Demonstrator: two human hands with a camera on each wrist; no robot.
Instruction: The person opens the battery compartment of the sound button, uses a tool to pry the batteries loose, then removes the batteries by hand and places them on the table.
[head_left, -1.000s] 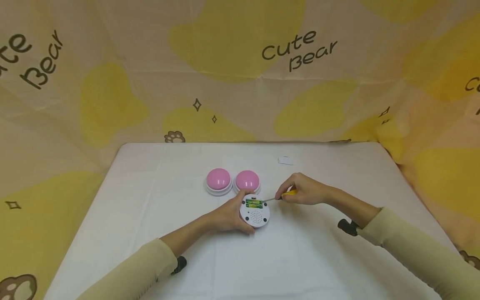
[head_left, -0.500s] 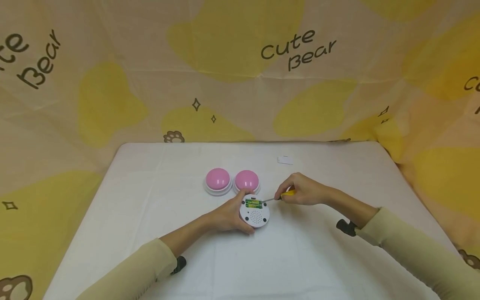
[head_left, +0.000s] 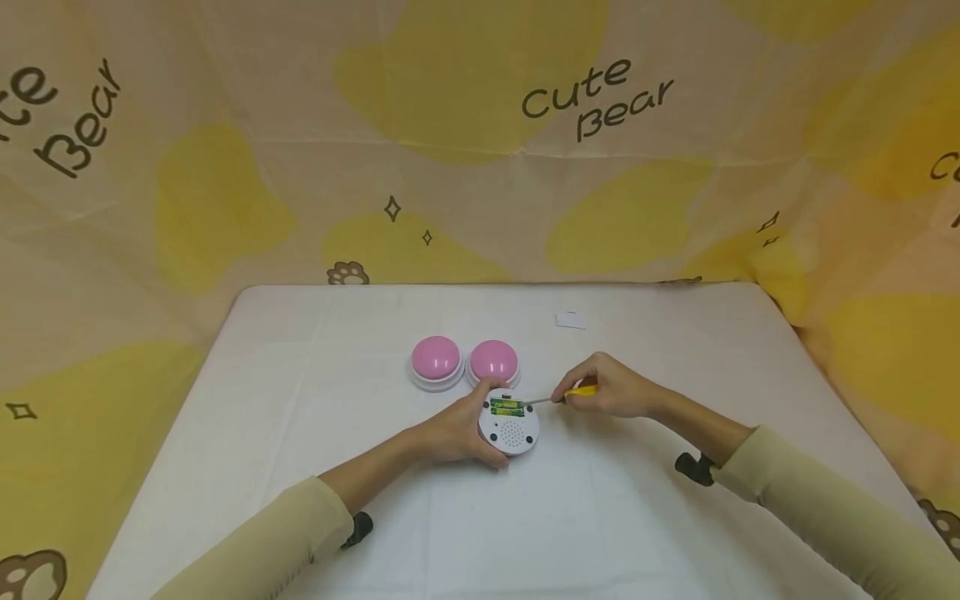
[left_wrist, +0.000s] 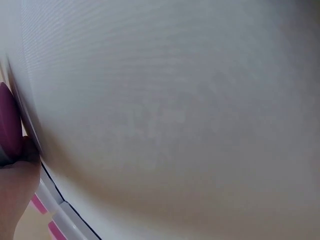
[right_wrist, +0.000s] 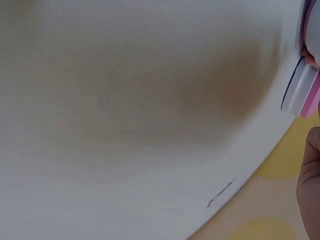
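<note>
In the head view my left hand [head_left: 453, 429] grips a round push-button buzzer [head_left: 513, 435] by its rim, thumb below and fingers above. Its white underside faces up, showing speaker holes, dark feet and an uncovered compartment with green batteries [head_left: 507, 407]. My right hand [head_left: 611, 387] pinches a screwdriver [head_left: 581, 391] by its yellow handle, and the thin metal shaft reaches the right end of the batteries. In the left wrist view, the buzzer's pink side [left_wrist: 9, 122] shows beside my left thumb. Only part of my right hand [right_wrist: 310, 185] appears in the right wrist view.
Two pink-domed buzzers, a left one [head_left: 437, 360] and a right one [head_left: 494, 361], stand just behind the held one. A small flat white piece [head_left: 571, 321] lies farther back on the white table [head_left: 360, 325]. Patterned cloth [head_left: 480, 125] hangs behind the table.
My right hand has shifted slightly right and down with the screwdriver, its tip still at the batteries. The left hand and the held buzzer stay in place.
</note>
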